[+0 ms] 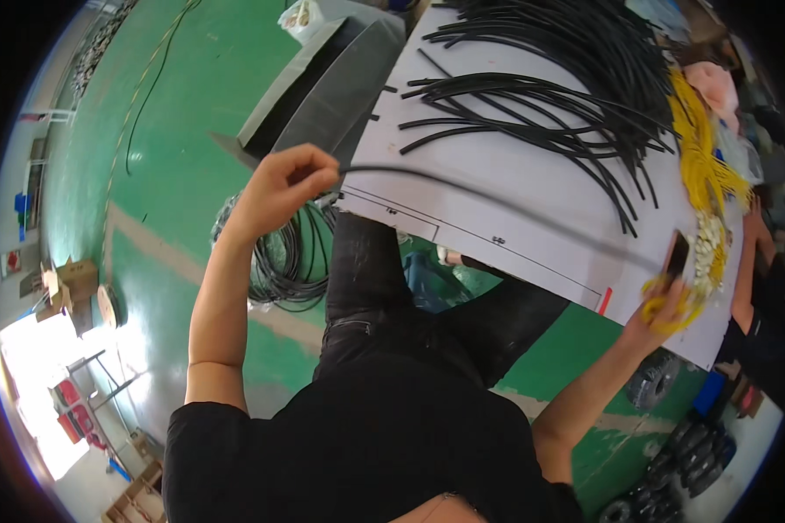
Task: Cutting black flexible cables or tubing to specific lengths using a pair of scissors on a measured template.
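My left hand [292,181], off the table's left edge, is closed in a pinch on one end of a black cable [462,186]. The cable stretches in a slight bow across the white table [506,205] to my right hand [658,312], its far part smeared by motion. My right hand is closed round what look like yellow-handled scissors [691,315], with a dark blade pointing away from me. Whether the right fingers also grip the cable's end, I cannot tell. Beyond the cable lie several loose cut black cables [515,105].
A thick pile of black cables [576,44] covers the table's far side. Yellow cables [693,139] and pale small parts [709,240] lie along the right. Another person's arm [748,261] reaches in there. A cable coil [292,266] and grey bin [314,96] stand left of the table.
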Available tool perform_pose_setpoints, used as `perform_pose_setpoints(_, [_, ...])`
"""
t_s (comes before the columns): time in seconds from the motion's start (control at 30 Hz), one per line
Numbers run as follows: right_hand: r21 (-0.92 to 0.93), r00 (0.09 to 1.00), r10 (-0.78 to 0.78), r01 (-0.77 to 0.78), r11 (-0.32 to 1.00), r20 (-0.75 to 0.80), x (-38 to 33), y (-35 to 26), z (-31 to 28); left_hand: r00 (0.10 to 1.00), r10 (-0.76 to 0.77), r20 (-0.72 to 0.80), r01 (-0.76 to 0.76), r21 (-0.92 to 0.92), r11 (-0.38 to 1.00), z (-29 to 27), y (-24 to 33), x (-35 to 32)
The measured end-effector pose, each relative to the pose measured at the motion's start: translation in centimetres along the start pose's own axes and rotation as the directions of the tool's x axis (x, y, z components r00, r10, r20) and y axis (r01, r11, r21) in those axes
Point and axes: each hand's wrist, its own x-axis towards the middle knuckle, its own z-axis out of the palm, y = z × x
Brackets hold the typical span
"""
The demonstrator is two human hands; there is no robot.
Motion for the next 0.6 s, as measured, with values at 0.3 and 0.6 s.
perform_pose_setpoints(0.3, [-0.383,0.801,0.318,-0.121,0.916,0.507,-0.1,0.4,11.0,0.968,-0.143,-0.205,0.097,-0.219,0.971,5.4,1.9,7.3])
perform_pose_setpoints(0.6, [-0.408,0.212,0.47,-0.28,0.869,0.856,-9.0,2.5,18.4,0.992,-0.024,-0.12,-0.002,-0.215,0.977,5.6,4.8,6.5])
